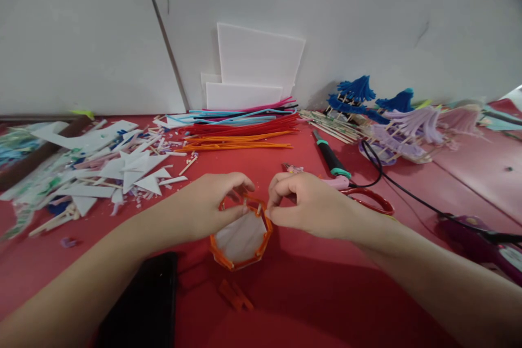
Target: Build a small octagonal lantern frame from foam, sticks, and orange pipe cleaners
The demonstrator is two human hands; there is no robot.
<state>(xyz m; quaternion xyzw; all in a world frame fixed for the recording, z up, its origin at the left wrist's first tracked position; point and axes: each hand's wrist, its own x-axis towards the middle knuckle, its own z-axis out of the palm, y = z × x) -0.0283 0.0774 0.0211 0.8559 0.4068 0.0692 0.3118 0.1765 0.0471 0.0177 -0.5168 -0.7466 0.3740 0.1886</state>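
Observation:
A small many-sided white base (240, 239) edged with orange pipe cleaner sits between my hands, low over the red table. Short pale sticks stand up along its far rim. My left hand (220, 201) grips its far left side, thumb inside the rim and fingers behind. At the far right corner, my right hand (304, 204) has thumb and fingertips pinched together on the orange edging. Short cut pieces of orange pipe cleaner (236, 294) lie on the table just in front of the base.
A black phone-like slab (141, 304) lies near my left forearm. White foam scraps (134, 166) heap at left. Bundles of pipe cleaners (244, 130) lie behind. A black-and-green hot tool (332, 157), red-handled scissors (373, 199), a black cord (416, 196) and pipe-cleaner pavilions (408, 125) are at right.

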